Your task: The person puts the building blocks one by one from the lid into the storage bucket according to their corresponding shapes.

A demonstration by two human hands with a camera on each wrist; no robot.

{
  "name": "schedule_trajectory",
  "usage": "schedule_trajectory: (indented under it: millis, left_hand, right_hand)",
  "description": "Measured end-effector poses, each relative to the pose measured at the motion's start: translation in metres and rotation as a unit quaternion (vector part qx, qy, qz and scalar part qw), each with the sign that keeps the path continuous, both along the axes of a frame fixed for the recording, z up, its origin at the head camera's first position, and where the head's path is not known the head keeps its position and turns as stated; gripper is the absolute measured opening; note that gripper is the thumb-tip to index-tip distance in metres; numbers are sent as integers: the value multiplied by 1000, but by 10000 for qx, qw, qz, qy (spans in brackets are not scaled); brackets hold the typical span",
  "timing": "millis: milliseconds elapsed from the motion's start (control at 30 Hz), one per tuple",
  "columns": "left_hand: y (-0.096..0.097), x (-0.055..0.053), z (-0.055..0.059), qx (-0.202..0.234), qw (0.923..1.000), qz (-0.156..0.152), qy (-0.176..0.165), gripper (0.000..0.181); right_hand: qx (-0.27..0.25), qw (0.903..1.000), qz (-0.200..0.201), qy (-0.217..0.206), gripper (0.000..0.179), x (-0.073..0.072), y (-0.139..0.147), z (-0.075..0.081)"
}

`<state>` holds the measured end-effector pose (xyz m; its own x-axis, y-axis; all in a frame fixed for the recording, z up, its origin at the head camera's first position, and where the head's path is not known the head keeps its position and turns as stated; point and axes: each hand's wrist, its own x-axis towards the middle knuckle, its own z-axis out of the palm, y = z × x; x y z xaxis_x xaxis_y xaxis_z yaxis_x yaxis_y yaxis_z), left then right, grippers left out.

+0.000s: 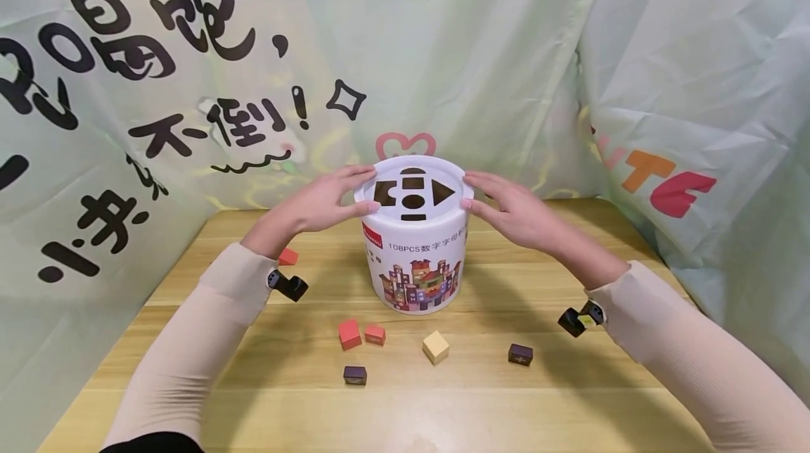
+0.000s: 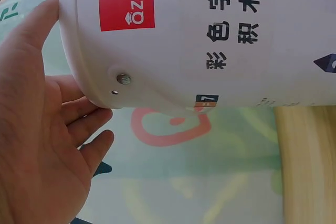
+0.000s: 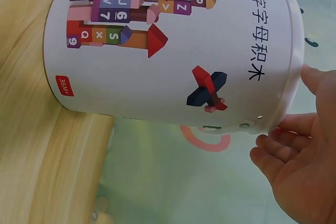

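A white cylindrical toy-block bucket stands upright on the wooden table. Its white lid has dark cut-outs, among them a triangle and a circle. My left hand grips the left edge of the lid, thumb at the near side and fingers farther round. On the opposite edge, my right hand holds the rim in the same way. In the left wrist view, the fingers bend at the rim, close to a small round hole. The right wrist view shows the thumb against the rim.
In front of the bucket lie two red blocks, a pale wooden cube and dark blocks to either side. Another red block is partly behind the left forearm. Printed cloth hangs behind the table.
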<state>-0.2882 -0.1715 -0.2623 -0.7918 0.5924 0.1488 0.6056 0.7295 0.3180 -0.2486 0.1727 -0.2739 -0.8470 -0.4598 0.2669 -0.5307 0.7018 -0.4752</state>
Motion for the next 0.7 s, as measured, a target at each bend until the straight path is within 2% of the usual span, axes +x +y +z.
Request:
schedule_trajectory:
  millis: [133,233,500,600,700]
  left_hand:
    - [0,3,1,5,10000,-45,-66,87]
    - [0,4,2,-22,9998,31,-209,88]
    - [-3,0,0,176,9990,-46,-400,90]
    - [-3,0,1,160,9991,-62,-384,91]
    - [-3,0,3,84,9993,-35,-359,91]
  right_hand:
    - [-14,9999,82,76,63,4,3,-2]
    - [-123,9997,104,162,62,9,4,-3]
    - [-395,9990,64,190,58,32,15,-13]
    - [-433,9984,159,342,56,38,19,-19]
    - [-432,9964,459,573,52,45,20,-27]
